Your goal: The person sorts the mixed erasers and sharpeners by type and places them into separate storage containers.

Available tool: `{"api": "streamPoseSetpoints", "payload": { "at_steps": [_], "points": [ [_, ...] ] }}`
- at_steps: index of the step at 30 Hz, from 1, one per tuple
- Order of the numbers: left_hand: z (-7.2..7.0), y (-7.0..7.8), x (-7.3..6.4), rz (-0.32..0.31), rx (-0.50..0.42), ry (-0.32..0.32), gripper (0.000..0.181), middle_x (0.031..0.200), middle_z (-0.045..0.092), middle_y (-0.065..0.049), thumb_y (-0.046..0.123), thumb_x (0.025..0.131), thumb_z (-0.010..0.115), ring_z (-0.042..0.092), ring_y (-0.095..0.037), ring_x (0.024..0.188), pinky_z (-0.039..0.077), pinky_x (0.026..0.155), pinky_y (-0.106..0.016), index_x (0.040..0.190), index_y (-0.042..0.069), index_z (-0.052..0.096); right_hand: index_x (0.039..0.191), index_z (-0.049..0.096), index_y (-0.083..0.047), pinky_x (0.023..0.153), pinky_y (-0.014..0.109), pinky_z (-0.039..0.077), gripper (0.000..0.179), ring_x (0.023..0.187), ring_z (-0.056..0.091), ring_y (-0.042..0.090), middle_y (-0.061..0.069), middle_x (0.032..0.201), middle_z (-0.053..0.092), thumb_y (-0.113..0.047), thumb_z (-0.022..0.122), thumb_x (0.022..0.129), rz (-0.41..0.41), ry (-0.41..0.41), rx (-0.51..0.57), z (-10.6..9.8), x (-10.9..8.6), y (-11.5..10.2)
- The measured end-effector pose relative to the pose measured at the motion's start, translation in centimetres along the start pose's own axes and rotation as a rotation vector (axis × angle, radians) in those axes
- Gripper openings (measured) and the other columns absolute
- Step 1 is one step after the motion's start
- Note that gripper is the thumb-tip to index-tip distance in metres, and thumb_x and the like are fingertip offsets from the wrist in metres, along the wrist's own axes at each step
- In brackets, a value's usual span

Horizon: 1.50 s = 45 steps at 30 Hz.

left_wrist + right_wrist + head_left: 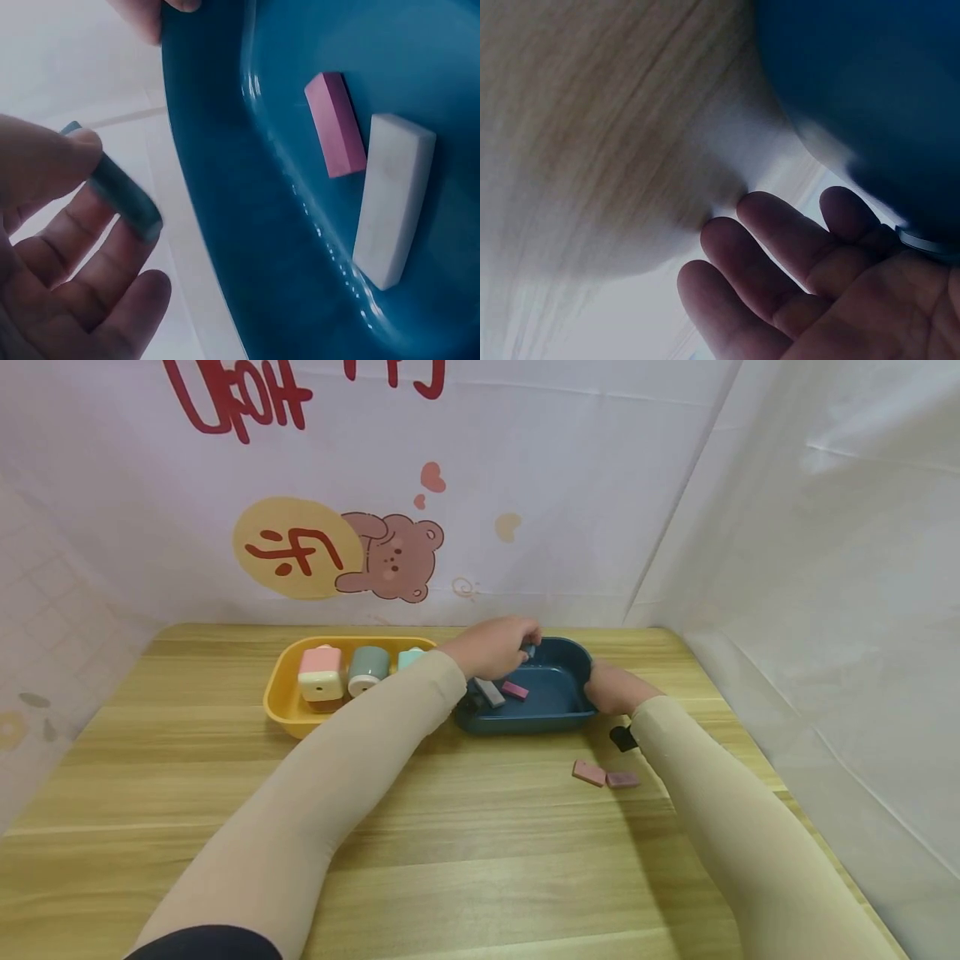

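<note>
My left hand (pixel 495 646) pinches a dark blue-grey block (pixel 124 193) between thumb and fingers, above the far side of the blue tray (pixel 517 723). Inside that tray lie a pink block (pixel 336 126) and a white block (pixel 395 199), close together. My right hand (pixel 617 687) holds the tray's right end by its rim; its outer fingers (pixel 739 262) spread loosely outside the wall. In the left wrist view, fingertips of that hand show at the rim. A black item (pixel 472 702) at the tray's left end is partly hidden by the left arm.
A yellow tray (pixel 281 714) with several pastel containers (pixel 322 672) stands left of the blue one, partly behind the left forearm. Two pinkish blocks (pixel 589 773) and a black piece (pixel 622 738) lie near the right forearm. White cloth hangs behind and at the sides.
</note>
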<state>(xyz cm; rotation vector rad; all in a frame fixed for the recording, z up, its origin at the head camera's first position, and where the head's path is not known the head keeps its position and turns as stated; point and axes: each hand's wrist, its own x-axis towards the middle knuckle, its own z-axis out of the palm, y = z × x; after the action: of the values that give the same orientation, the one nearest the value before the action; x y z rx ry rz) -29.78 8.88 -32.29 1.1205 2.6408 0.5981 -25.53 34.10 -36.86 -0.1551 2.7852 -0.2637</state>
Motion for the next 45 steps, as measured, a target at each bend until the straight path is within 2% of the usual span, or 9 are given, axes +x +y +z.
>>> {"api": "streamPoseSetpoints", "payload": {
  "at_steps": [8,14,20,27,36,45],
  "points": [
    [-0.1,-0.7,0.1,-0.062,0.044,-0.074,0.032,0.137,0.063,-0.004,0.018,0.107,0.058,0.06,-0.019,0.118,0.05,0.11,-0.039,0.138,0.012,0.059,0.141,0.033,0.025,0.101,0.054,0.049,0.053,0.107,0.059,0.039,0.04,0.133,0.055,-0.012,0.032,0.103,-0.001,-0.01,0.004,-0.1,0.0,0.0],
    [-0.2,-1.4,0.1,-0.11,0.099,-0.116,0.026,0.117,0.066,-0.004,0.021,0.103,0.064,0.063,-0.021,0.104,0.055,0.099,-0.037,0.127,0.011,0.063,0.143,0.031,0.026,0.102,0.053,0.048,0.055,0.108,0.058,0.039,0.04,0.136,0.053,-0.012,0.032,0.103,0.001,-0.012,0.01,-0.2,-0.2,-0.2],
    [-0.1,-2.2,0.0,-0.124,0.132,-0.178,0.024,0.107,0.068,-0.002,0.02,0.103,0.063,0.065,-0.022,0.097,0.055,0.089,-0.036,0.126,0.013,0.067,0.144,0.031,0.025,0.101,0.053,0.048,0.055,0.108,0.058,0.039,0.039,0.134,0.054,-0.012,0.032,0.103,0.011,-0.018,0.014,-0.2,-0.2,-0.3],
    [0.0,-2.9,-0.1,-0.144,0.157,-0.188,0.01,0.109,0.068,-0.001,0.02,0.101,0.065,0.062,-0.023,0.101,0.054,0.092,-0.037,0.11,0.018,0.069,0.145,0.03,0.025,0.104,0.055,0.048,0.056,0.11,0.058,0.04,0.041,0.138,0.053,-0.013,0.031,0.103,0.021,-0.017,0.008,-0.1,-0.1,-0.2],
    [0.1,-3.3,-0.4,-0.192,0.138,-0.215,0.006,0.099,0.07,-0.002,0.021,0.099,0.067,0.064,-0.022,0.094,0.054,0.083,-0.035,0.102,0.018,0.071,0.147,0.028,0.024,0.109,0.057,0.045,0.058,0.117,0.057,0.04,0.042,0.146,0.048,-0.014,0.032,0.103,0.046,-0.02,0.026,-0.1,-0.1,-0.2],
    [-0.1,-3.0,-0.8,-0.222,0.126,-0.254,0.005,0.095,0.071,-0.003,0.021,0.098,0.069,0.066,-0.021,0.088,0.054,0.078,-0.034,0.098,0.016,0.07,0.147,0.029,0.023,0.113,0.058,0.044,0.058,0.122,0.057,0.041,0.042,0.148,0.046,-0.014,0.032,0.103,0.049,-0.018,0.03,-0.2,-0.3,-0.3]
  ]
}}
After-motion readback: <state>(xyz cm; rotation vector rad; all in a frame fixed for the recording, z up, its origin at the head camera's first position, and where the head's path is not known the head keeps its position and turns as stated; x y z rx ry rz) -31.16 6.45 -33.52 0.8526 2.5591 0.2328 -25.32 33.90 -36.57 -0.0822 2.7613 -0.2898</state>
